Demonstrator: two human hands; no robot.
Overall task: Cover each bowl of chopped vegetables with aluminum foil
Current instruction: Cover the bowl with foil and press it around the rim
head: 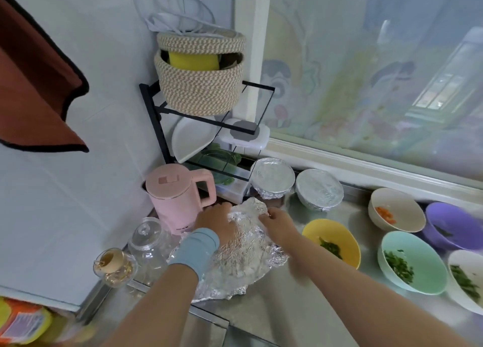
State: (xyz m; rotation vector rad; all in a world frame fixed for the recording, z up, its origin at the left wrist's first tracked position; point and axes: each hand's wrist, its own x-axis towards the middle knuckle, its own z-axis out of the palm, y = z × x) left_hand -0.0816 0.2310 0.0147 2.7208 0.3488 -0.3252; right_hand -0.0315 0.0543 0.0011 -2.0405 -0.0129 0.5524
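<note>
Kitchen corner here: steel counter [274, 307] running under a frosted window [366, 72] with some flowery film on it. I'm just watching the head feed from my end.

Progress as far as I can judge: two down, one in hand, five to go. The first wrapped bowl [273, 179] and the second wrapped bowl [319, 190] sit side by side at the back by the window ledge, foil pulled tight over the rims. Number three is happening right in front of me. A crinkled foil sheet [243, 258] lies humped over something on the counter, just beside the pink kettle [177, 197]. I assume there's a bowl under it, but it's fully hidden, so I can't swear to it.

The left hand [214, 221] lies palm-down on the far left side of the foil, pressing it, fingers not really gripping anything. The right hand [278, 222] pinches the raised far edge of the sheet. It's a bit blurry, so take the finger detail loosely.

Still bare, all off to the right:
- yellow bowl [337, 231], chopped greens
- cream bowl [402, 210], orange bits, carrot probably
- purple bowl [454, 224], contents blurred
- mint bowl [418, 258], chopped greens
- white bowl [470, 261], greens, cut off by the frame edge

Writing: not much luck. The kettle has a small dark print low on its front, too tiny to read. An orange-and-yellow packet [23, 320] in the bottom left corner has a label, but it's a smear. No brand I can make out.
</note>
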